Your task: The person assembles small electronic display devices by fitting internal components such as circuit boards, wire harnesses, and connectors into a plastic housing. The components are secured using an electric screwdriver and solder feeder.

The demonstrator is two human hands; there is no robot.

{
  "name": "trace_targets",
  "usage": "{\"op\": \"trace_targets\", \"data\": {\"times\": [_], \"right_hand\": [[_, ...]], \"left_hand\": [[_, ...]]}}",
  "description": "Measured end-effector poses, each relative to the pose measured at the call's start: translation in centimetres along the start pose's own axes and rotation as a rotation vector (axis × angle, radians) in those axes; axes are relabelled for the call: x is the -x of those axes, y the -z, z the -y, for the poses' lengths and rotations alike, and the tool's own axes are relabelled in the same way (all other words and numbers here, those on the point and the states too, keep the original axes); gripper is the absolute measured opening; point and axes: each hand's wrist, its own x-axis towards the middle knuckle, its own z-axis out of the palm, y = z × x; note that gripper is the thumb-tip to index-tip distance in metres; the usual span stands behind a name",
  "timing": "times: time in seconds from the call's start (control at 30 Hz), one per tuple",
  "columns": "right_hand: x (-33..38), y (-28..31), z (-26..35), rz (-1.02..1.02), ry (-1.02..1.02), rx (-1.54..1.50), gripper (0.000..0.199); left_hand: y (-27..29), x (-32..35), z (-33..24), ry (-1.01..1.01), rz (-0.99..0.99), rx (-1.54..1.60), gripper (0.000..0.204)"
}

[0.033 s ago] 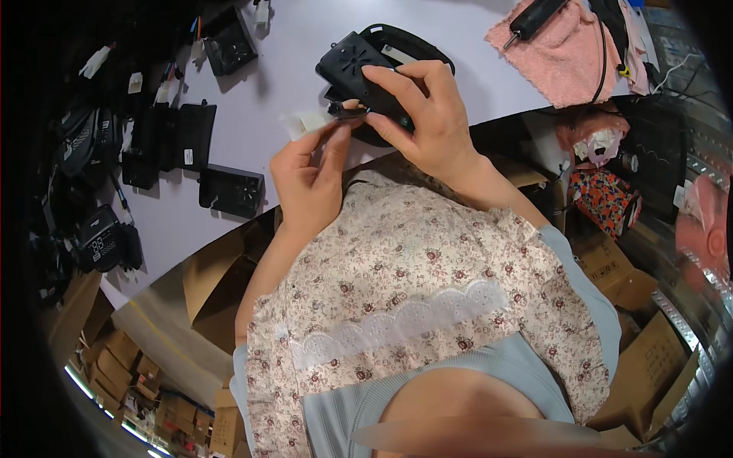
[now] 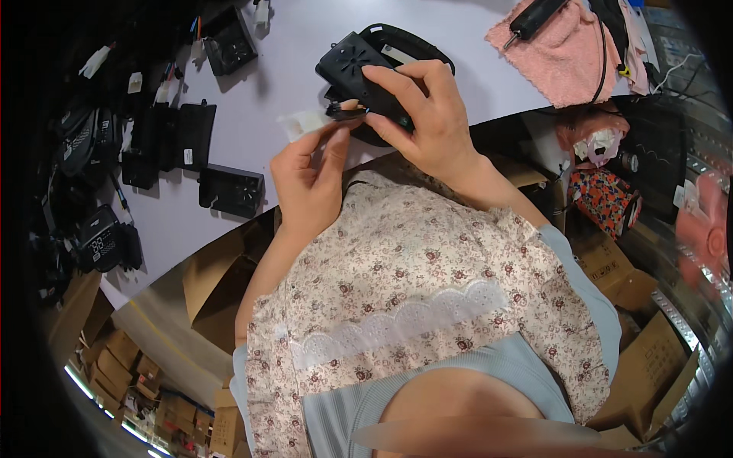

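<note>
My right hand is closed on a black plastic housing, with fingertips on its face beside a star-shaped group of slots. A black part with a curved, handle-like rim lies behind the housing on the table. Just left of it, the thumb and fingers of my left hand pinch a short black cable. A white plug connector, slightly blurred, sticks out past those fingertips. The cable reaches toward the housing's lower edge, where my right thumb is. Its join to the housing is hidden.
On the white table, open black housings and wired black units crowd the left. A corded electric screwdriver rests on a pink cloth at the far right. Cardboard boxes stand below the table edge.
The white connector and black cable have shifted very slightly left. My right hand and the housing look unmoved.
</note>
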Motion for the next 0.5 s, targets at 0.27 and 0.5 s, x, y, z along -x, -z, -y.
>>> {"op": "trace_targets", "data": {"times": [0.27, 0.5], "right_hand": [[-0.8, 0.8, 0.6, 0.058, -0.059, -0.012, 0.063], [-0.7, 0.9, 1.1, 0.152, -0.078, 0.059, 0.065]], "left_hand": [[0.4, 0.1, 0.6, -0.220, 0.037, -0.178, 0.029], [0.2, -1.2, -0.4, -0.631, 0.107, -0.481, 0.042]]}}
